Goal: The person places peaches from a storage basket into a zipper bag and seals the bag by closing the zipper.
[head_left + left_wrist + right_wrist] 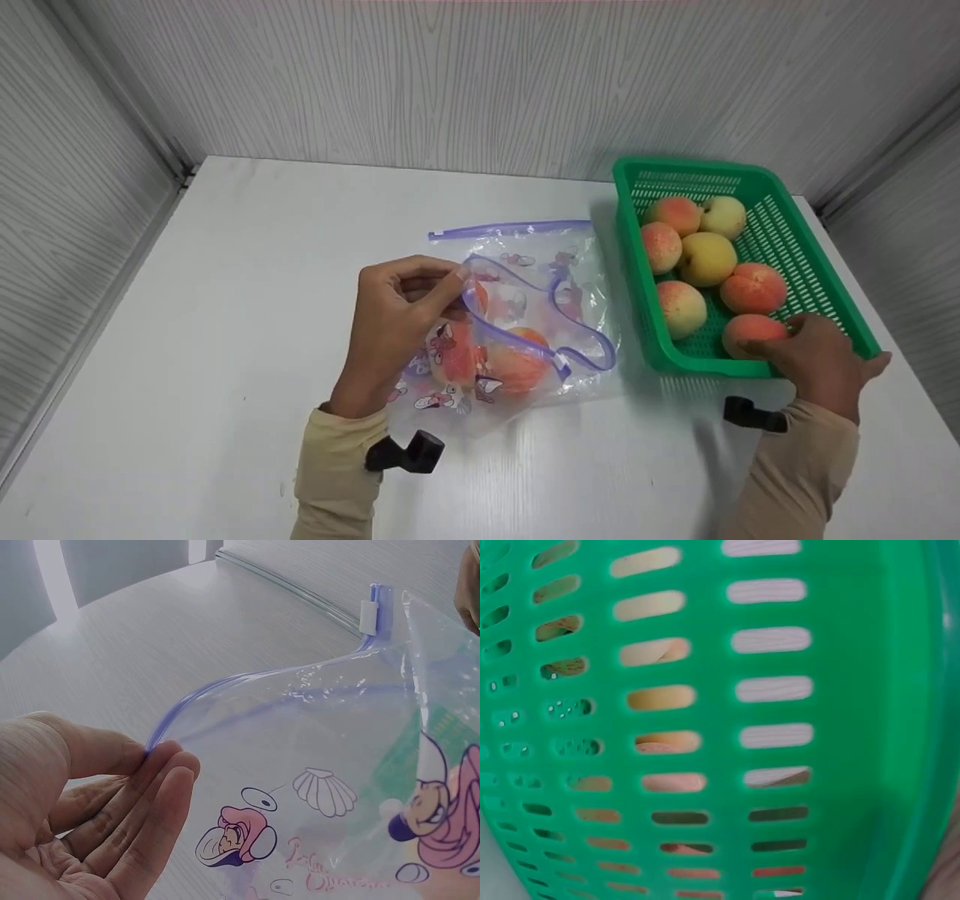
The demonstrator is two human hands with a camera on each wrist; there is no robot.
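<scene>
A clear zip bag (525,247) with purple edging and cartoon prints lies on the table, its mouth partly spread. Inside it are peaches, one (517,364) showing through the plastic. My left hand (401,322) pinches the bag's purple rim between thumb and fingers; the left wrist view shows the same pinch at the zip edge (225,680). At the near right corner of a green basket (821,277), my right hand (821,360) grips a peach (750,334) with thumb and fingers. The right wrist view shows only the slotted basket wall (847,690), so that grip is hidden there.
Several more peaches, red and yellow, sit in the basket, among them a yellow one (707,259). The white table (247,300) meets a wood-grain panel (390,82) at the back and side panels left and right.
</scene>
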